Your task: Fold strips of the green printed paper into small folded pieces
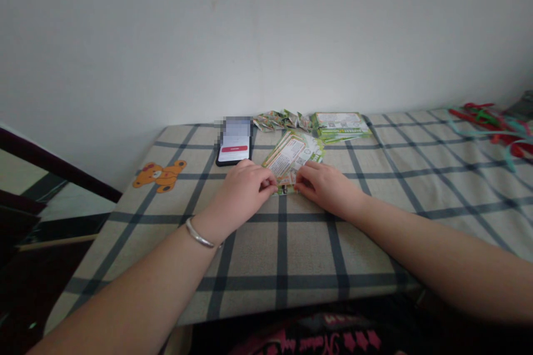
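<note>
My left hand (250, 186) and my right hand (327, 186) come together at the near edge of a fanned stack of green-and-white printed leaflets (288, 158). Both have their fingers pinched on a small printed piece (285, 189) at that edge; whether it is the lowest leaflet or a separate one I cannot tell. A silver bangle (199, 233) circles my left wrist. Just beyond the left hand lies a phone (234, 147) with its screen lit. Behind the stack is a row of folded green printed papers (283, 120).
A second pile of leaflets (342, 125) lies at the back right, near the wall. An orange teddy-bear cutout (159, 176) rests on the left of the checked tablecloth (258, 255). Red, green and pale blue strips (495, 127) are heaped at the far right.
</note>
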Demonstrator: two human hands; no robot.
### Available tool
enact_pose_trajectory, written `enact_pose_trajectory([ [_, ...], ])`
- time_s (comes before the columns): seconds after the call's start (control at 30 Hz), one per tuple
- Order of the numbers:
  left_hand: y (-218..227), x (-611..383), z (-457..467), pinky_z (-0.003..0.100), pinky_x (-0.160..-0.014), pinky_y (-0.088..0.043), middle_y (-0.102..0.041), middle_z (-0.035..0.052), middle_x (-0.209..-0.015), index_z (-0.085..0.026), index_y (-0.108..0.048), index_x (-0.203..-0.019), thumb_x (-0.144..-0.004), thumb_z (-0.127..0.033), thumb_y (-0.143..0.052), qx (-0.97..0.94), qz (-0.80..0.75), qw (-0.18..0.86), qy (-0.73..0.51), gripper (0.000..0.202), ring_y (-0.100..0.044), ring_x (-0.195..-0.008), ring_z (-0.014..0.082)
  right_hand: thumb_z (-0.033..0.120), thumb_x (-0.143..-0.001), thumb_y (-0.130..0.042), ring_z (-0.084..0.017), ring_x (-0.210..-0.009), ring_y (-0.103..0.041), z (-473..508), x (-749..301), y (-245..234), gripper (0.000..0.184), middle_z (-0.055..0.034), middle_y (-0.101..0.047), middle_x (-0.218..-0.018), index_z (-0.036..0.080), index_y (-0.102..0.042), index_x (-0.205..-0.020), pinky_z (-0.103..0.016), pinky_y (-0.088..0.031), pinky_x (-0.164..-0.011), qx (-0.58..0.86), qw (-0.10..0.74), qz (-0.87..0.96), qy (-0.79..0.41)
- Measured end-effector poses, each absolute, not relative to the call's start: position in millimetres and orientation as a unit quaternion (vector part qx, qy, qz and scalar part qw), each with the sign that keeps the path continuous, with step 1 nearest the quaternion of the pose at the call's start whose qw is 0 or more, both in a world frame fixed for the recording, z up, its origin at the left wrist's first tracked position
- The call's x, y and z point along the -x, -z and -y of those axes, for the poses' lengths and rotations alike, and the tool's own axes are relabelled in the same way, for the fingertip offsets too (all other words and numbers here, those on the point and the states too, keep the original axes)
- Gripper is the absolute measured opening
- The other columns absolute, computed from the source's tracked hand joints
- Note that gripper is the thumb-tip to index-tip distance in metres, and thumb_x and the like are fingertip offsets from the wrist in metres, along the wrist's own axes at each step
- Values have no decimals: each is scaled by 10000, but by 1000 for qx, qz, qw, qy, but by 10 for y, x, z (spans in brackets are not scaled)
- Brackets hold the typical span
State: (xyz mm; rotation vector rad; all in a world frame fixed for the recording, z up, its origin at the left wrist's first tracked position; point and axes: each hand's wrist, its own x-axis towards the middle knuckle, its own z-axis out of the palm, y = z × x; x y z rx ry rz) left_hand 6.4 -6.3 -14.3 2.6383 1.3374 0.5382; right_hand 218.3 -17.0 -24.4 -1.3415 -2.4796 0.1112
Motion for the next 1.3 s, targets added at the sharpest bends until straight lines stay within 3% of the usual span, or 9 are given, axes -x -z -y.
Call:
enact_pose_trajectory([
  [0.33,160,-51,43,314,-680,-361,-638,13,-692,-177,-654,-706,-813,-198,-598,-878,-450,54,-154,122,-495,-726,179,229,-902,-569,-169,-776,-573,162,-2189,257,92,-58,-637,-850,152,-615,-879,-276,-410,-704,472,151,868,-27],
  [0.83,134,-48,99,382,-802,-421,-613,45,-862,-192,-640,-747,-816,-229,-606,-879,-456,2,-138,85,-520,-881,234,229,-892,-575,-160,-746,-548,172,-2180,238,84,-42,-622,-816,161,-603,-851,-275,-392,-678,488,167,855,-56],
  [0.9,147,-49,96,390,-824,-432,-626,46,-916,-188,-634,-796,-806,-205,-621,-882,-447,-6,-151,24,-525,-918,240,230,-891,-574,-157,-741,-544,169,-2184,243,83,-39,-619,-815,165,-602,-847,-273,-387,-675,489,168,854,-59],
  [1.03,150,-63,96,400,-913,-440,-658,33,-1054,-188,-634,-989,-806,-99,-609,-914,-369,-3,-170,206,-520,-1024,238,228,-891,-576,-151,-726,-531,163,-2188,255,95,-36,-609,-806,166,-599,-823,-269,-376,-666,483,174,856,-63],
  [1.3,157,-65,120,389,-926,-481,-700,39,-1024,-162,-678,-999,-914,-87,-491,-958,-250,-46,-134,218,-546,-1043,219,191,-863,-615,-132,-717,-530,119,-2272,248,49,-23,-608,-780,158,-640,-836,-245,-389,-663,469,203,851,-123],
])
